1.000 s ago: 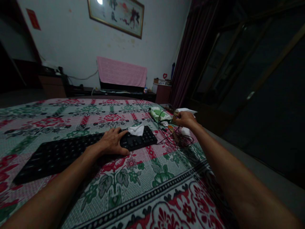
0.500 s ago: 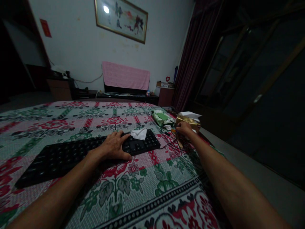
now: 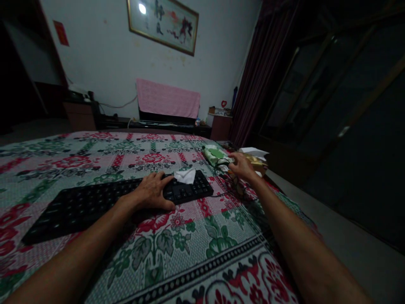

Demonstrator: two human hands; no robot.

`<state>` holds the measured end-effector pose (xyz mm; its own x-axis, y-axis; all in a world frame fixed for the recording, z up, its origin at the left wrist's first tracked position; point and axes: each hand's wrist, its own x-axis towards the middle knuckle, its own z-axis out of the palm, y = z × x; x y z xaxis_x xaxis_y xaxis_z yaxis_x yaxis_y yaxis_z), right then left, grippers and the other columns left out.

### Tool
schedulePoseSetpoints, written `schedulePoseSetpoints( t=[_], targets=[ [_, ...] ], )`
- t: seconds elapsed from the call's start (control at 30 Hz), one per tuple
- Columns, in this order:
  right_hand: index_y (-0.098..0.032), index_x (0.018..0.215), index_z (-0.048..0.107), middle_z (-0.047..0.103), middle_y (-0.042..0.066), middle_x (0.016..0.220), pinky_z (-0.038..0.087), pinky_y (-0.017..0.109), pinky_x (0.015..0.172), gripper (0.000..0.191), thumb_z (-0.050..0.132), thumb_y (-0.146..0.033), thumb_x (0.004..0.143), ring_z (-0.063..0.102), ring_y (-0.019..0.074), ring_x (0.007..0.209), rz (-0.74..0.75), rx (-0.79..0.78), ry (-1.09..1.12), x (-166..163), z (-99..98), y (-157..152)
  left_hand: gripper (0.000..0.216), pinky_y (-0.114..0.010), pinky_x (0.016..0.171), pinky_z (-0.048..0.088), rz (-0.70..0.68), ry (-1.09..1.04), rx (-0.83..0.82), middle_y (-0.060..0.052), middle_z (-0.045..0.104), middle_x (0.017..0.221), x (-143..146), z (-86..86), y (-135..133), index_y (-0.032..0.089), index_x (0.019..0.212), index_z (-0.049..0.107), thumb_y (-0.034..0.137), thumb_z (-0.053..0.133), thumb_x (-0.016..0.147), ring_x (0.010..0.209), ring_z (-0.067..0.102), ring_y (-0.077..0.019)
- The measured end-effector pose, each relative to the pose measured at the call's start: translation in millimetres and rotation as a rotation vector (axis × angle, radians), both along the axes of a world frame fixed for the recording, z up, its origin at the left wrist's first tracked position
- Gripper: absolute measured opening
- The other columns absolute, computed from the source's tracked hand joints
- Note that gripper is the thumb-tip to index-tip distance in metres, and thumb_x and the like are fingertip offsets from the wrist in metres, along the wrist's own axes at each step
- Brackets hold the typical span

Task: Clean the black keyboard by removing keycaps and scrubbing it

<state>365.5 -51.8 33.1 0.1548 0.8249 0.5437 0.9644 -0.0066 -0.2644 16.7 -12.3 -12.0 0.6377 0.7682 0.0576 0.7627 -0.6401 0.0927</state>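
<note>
My left hand [image 3: 152, 192] lies flat on the black keyboard [image 3: 95, 202], fingers spread over the keys near its right end. A crumpled white tissue [image 3: 186, 176] sits on the keyboard just past my fingertips. My right hand [image 3: 242, 166] reaches to the far right edge of the floral cloth, fingers curled over the black cable [image 3: 226, 192] and small items beside a green and white packet [image 3: 215, 154]. What it holds, if anything, is hidden. A gold box with white paper [image 3: 255, 157] lies just behind that hand.
The floral red and green cloth [image 3: 177, 236] covers the whole surface. Beyond it stand a pink-draped unit [image 3: 168, 98], a low cabinet [image 3: 80, 116] and a framed picture [image 3: 163, 25]. Dark curtains and a glass cabinet [image 3: 316, 84] fill the right side.
My right hand moved along the cable at the right edge, toward the green packet. The left hand stayed on the keyboard. The view shifted slightly.
</note>
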Motion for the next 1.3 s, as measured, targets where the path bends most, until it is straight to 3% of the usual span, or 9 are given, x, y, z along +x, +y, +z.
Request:
schedulePoseSetpoints(
  t=[0.07,0.17,0.3,0.43,0.83,1.07,1.2,1.3],
  targets=[
    [-0.016,0.101,0.065,0.064,0.009,0.105,0.044,0.034,0.089,0.033,0.05,-0.016,0.072,0.058,0.0207,0.098,0.081,0.057,-0.001,-27,5.8,2,0.109,-0.048,0.102,0.027,-0.002,0.0,-0.008,-0.014,0.031,0.141,0,0.3,0,0.025,0.139,0.033,0.079,0.054,0.047,0.124,0.032,-0.0385],
    [-0.017,0.101,0.066,0.066,0.007,0.102,0.044,0.033,0.088,0.03,0.05,-0.018,0.075,0.059,0.019,0.096,0.293,-0.022,0.009,-71,6.4,8,0.11,-0.048,0.102,0.026,-0.012,0.003,-0.011,-0.014,0.031,0.141,-1,1.8,-1,0.025,0.14,0.032,0.079,0.055,0.046,0.125,0.031,-0.0382],
    [-0.017,0.108,0.061,0.062,0.007,0.112,0.041,0.032,0.093,0.033,0.057,-0.023,0.075,0.055,0.0186,0.104,0.561,-0.132,-0.017,-113,-11.3,15,0.11,-0.048,0.1,0.03,-0.035,0.0,-0.012,-0.012,0.033,0.14,-2,5.2,-4,0.027,0.139,0.032,0.077,0.056,0.045,0.122,0.033,-0.0369],
    [-0.02,0.103,0.062,0.061,0.005,0.109,0.039,0.032,0.091,0.026,0.055,-0.018,0.077,0.055,0.0168,0.102,0.654,-0.167,-0.085,-127,-29.8,12,0.107,-0.046,0.099,0.031,-0.055,-0.014,-0.019,-0.011,0.035,0.137,-3,7.5,-8,0.027,0.138,0.035,0.078,0.056,0.045,0.121,0.034,-0.0359],
    [-0.021,0.103,0.064,0.057,0.005,0.091,0.04,0.025,0.077,0.027,0.047,-0.015,0.083,0.053,0.0156,0.087,0.435,-0.163,-0.121,-139,-44.5,14,0.105,-0.045,0.102,0.028,-0.05,0.013,-0.014,-0.01,0.034,0.138,-2,6.1,-9,0.028,0.139,0.032,0.076,0.056,0.048,0.121,0.034,-0.0353],
    [-0.017,0.1,0.066,0.061,0.008,0.094,0.039,0.025,0.081,0.03,0.046,-0.01,0.08,0.054,0.0171,0.09,0.272,-0.269,-0.147,-104,-34.9,15,0.111,-0.047,0.101,0.028,-0.048,0.02,-0.019,-0.013,0.031,0.14,-3,6.0,-9,0.024,0.14,0.031,0.08,0.054,0.047,0.122,0.033,-0.0365],
    [-0.016,0.101,0.066,0.061,0.009,0.094,0.039,0.026,0.08,0.029,0.045,-0.013,0.08,0.055,0.0184,0.089,0.118,-0.231,-0.09,-91,-33.1,13,0.112,-0.047,0.102,0.027,-0.05,0.012,-0.021,-0.013,0.03,0.141,-3,5.3,-8,0.024,0.14,0.031,0.08,0.055,0.046,0.123,0.031,-0.037],
    [-0.016,0.105,0.063,0.06,0.008,0.095,0.039,0.025,0.082,0.03,0.045,-0.014,0.081,0.054,0.0172,0.091,0.209,-0.181,-0.087,-99,-36.2,13,0.112,-0.048,0.101,0.027,-0.048,0.007,-0.03,-0.013,0.03,0.141,-3,4.8,-8,0.025,0.14,0.031,0.08,0.055,0.046,0.123,0.031,-0.0375]
  ],
)
